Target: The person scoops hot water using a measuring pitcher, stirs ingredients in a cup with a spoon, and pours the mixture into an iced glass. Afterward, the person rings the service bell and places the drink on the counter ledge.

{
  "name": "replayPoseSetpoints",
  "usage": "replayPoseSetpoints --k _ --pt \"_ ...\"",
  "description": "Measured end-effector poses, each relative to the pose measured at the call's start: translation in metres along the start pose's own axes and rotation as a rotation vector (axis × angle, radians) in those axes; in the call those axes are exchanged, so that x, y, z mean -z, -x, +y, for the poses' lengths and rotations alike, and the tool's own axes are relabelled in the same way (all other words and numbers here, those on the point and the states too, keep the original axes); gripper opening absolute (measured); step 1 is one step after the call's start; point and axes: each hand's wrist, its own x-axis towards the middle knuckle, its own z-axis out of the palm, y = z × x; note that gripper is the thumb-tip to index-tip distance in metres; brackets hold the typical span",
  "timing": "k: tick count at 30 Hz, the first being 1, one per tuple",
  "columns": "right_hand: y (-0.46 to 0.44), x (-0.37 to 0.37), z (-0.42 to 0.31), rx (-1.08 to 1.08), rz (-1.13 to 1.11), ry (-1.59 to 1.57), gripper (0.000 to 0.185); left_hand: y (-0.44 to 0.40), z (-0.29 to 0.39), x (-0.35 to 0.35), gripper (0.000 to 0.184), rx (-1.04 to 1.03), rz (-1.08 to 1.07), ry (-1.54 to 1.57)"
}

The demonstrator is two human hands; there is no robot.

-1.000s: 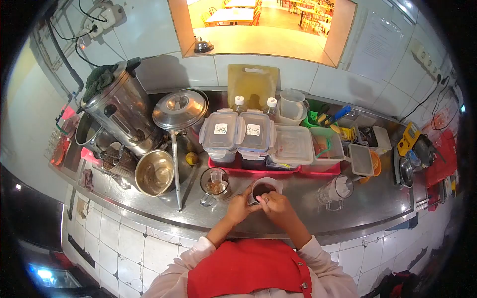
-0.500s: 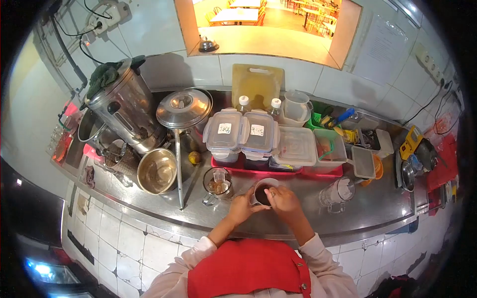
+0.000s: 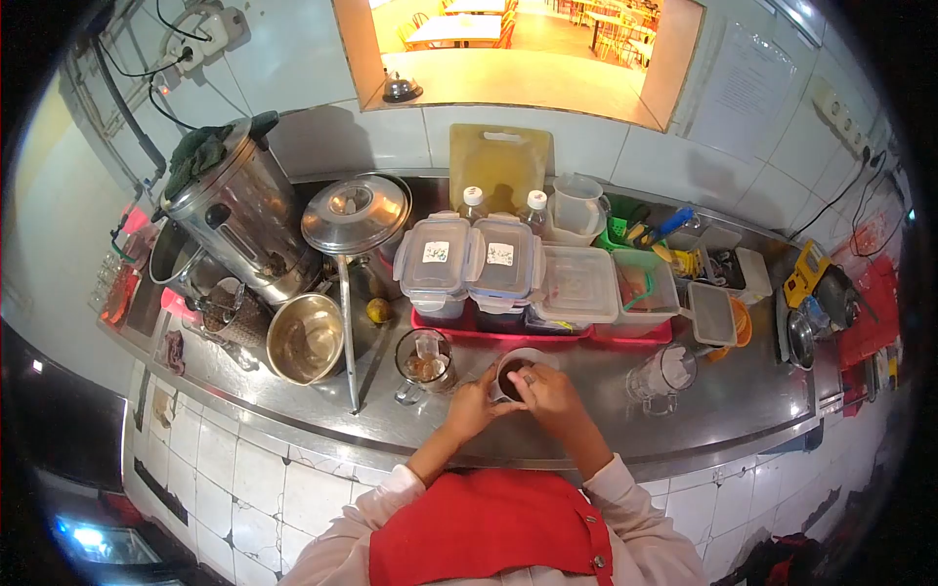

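A white cup (image 3: 536, 355) with dark liquid inside stands near the front of the steel counter. My left hand (image 3: 473, 405) is wrapped round its left side. Over the cup's right side is my right hand (image 3: 549, 395), its fingers pinched together at the opening; what they hold is hidden. Just left of the hands is a glass mug (image 3: 426, 363) with ice and some brown content. To the right, another glass mug (image 3: 662, 376) holds ice or something pale.
Lidded plastic containers (image 3: 435, 256) stand in a pink tray (image 3: 469, 338) behind the cup. On the left are a steel bowl (image 3: 305, 339), a lidded pot (image 3: 356, 213) and a tall steel urn (image 3: 239, 215). A yellow fruit (image 3: 379, 311) lies beside the pot.
My right hand has shifted slightly about the cup's opening, its fingers still together. My left hand keeps its hold on the cup. The camera view has swayed a little.
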Motion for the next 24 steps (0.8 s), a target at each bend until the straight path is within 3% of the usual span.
replayPoseSetpoints --k 4,7,11,14,17,20,23,24 --pt "0.005 -0.008 0.001 -0.064 -0.022 0.046 0.013 -0.002 0.013 0.012 0.094 0.128 -0.124 -0.015" --pt "0.006 -0.008 -0.002 0.064 0.018 0.035 0.012 -0.001 0.004 0.003 0.095 0.016 -0.006 -0.022" --pt "-0.003 0.004 0.002 0.05 0.089 0.043 0.012 -0.003 0.017 0.014 0.096 0.107 -0.072 -0.006" --pt "-0.002 0.005 -0.001 -0.119 -0.007 -0.089 0.013 -0.002 0.014 0.01 0.097 0.082 -0.083 -0.009" --pt "0.004 -0.008 0.004 -0.105 -0.035 -0.154 0.015 -0.003 0.007 0.005 0.089 -0.018 0.031 0.038" --pt "-0.005 0.002 0.002 0.054 0.031 -0.083 0.011 -0.003 0.016 0.014 0.096 0.119 -0.119 -0.042" --pt "-0.006 0.006 -0.003 -0.065 -0.1 0.005 0.014 -0.003 0.016 0.013 0.095 0.146 -0.124 -0.028" --pt "-0.01 0.009 -0.009 -0.179 -0.151 -0.119 0.016 -0.002 0.013 0.011 0.096 0.129 -0.107 -0.015"
